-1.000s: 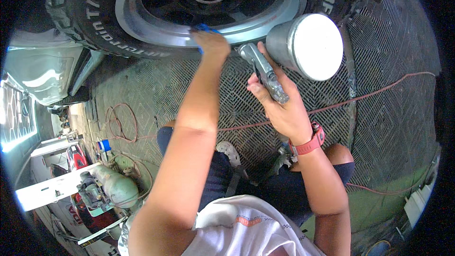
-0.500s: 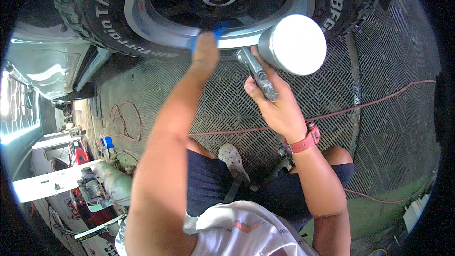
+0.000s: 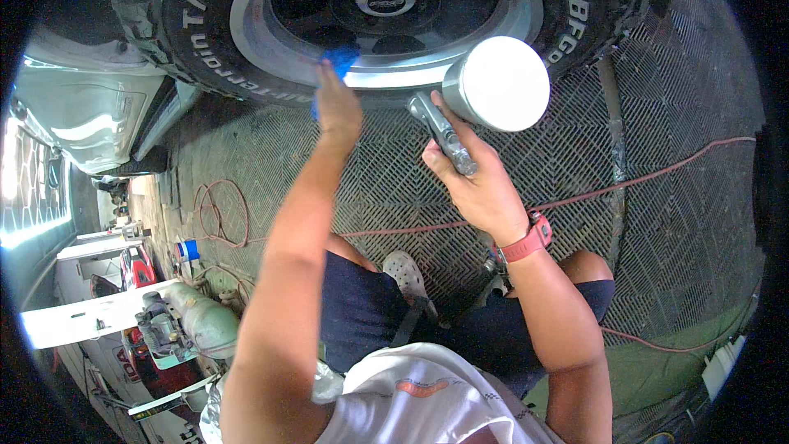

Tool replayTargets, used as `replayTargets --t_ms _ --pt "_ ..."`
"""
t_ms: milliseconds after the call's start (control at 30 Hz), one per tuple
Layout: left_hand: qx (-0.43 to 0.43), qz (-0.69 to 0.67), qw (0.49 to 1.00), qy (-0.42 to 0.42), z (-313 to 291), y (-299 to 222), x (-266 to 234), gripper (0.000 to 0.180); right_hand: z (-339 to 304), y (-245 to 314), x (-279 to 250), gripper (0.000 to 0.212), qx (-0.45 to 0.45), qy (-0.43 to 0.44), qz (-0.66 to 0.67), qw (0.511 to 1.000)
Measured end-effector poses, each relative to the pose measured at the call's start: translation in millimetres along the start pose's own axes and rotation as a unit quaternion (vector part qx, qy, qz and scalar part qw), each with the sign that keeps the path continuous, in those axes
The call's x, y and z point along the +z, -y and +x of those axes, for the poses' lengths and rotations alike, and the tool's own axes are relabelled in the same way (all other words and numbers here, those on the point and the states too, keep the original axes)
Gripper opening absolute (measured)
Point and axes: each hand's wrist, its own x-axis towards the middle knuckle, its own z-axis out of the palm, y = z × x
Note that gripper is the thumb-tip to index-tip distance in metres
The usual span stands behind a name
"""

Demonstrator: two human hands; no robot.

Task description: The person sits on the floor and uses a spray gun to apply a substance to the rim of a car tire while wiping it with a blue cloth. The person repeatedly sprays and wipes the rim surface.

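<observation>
A large off-road tyre on a silver wheel rim with a dark centre cap fills the top of the view. My left hand presses a blue cloth against the rim's lower lip. Held just right of it, below the rim, is a metal spray gun with a round white-topped cup, and my right hand grips its handle. A red band is on my right wrist. I crouch on the floor, with my knees and a grey shoe below my arms.
A black grid floor mat lies under me. A red hose runs across it, with coils at the left. A pale green compressor tank and a white bench stand at lower left. Silver car bodywork is at left.
My left hand with the blue cloth has slid left along the rim's lower lip. The spray gun in my right hand has stayed close to the rim.
</observation>
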Motion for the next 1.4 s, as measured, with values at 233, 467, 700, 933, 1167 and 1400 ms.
replayTargets --t_ms 233,467,700,933,1167,1400 --pt "0.14 -0.386 0.911 0.036 -28 -84 -33 0.058 -6 5 -14 0.069 -0.001 -0.037 -0.025 0.999" --pt "-0.209 -0.195 0.858 -0.426 -39 35 -88 0.079 -9 9 -25 0.07 0.032 -0.062 -0.014 0.997" --pt "-0.204 -0.309 0.891 -0.264 -3 -6 -5 0.09 -13 10 -33 0.068 0.05 -0.071 0.007 0.996" --pt "-0.256 -0.591 0.761 -0.075 16 -167 27 0.086 -14 -4 -43 0.064 0.058 -0.134 -0.074 0.986" --pt "-0.145 -0.911 0.348 0.167 30 -250 -77 0.035 -16 -4 -58 0.031 0.046 -0.203 -0.097 0.973" --pt "-0.164 -0.914 0.357 -0.103 -32 -164 -115 0.057 -16 33 -62 0.059 0.075 -0.219 -0.057 0.971"
